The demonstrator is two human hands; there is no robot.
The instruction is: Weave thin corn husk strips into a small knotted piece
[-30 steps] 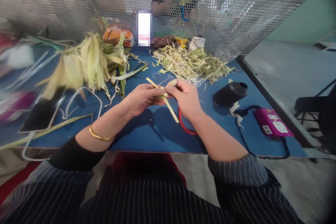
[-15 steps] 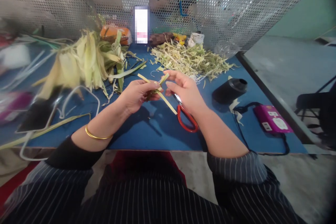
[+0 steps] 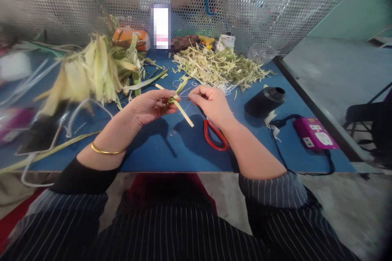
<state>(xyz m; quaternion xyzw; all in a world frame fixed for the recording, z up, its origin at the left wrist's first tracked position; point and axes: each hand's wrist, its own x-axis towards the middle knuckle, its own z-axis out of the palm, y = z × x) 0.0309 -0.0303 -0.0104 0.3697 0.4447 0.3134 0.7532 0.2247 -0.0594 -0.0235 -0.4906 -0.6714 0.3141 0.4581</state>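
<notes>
Crossed husk strips (image 3: 184,114) are pinched between the thumb and fingers of my left hand (image 3: 153,106), one long pale strip slanting down to the right. My right hand (image 3: 211,102) is just to the right with thumb and forefinger pressed together on a thin white thread (image 3: 184,96) that runs across to the strips. Red-handled scissors (image 3: 215,135) lie on the blue table under my right hand, their blades mostly hidden.
Husks (image 3: 98,65) are heaped at the left, cut scraps (image 3: 220,65) at the back. A black cylinder (image 3: 265,101) and a purple power strip (image 3: 316,133) lie at the right. A lit phone (image 3: 161,26) stands before the perforated metal screen (image 3: 245,8).
My right hand has drawn back from the strips and its fingertips have closed, with thread now showing between the hands. My left hand and the strips have shifted slightly left.
</notes>
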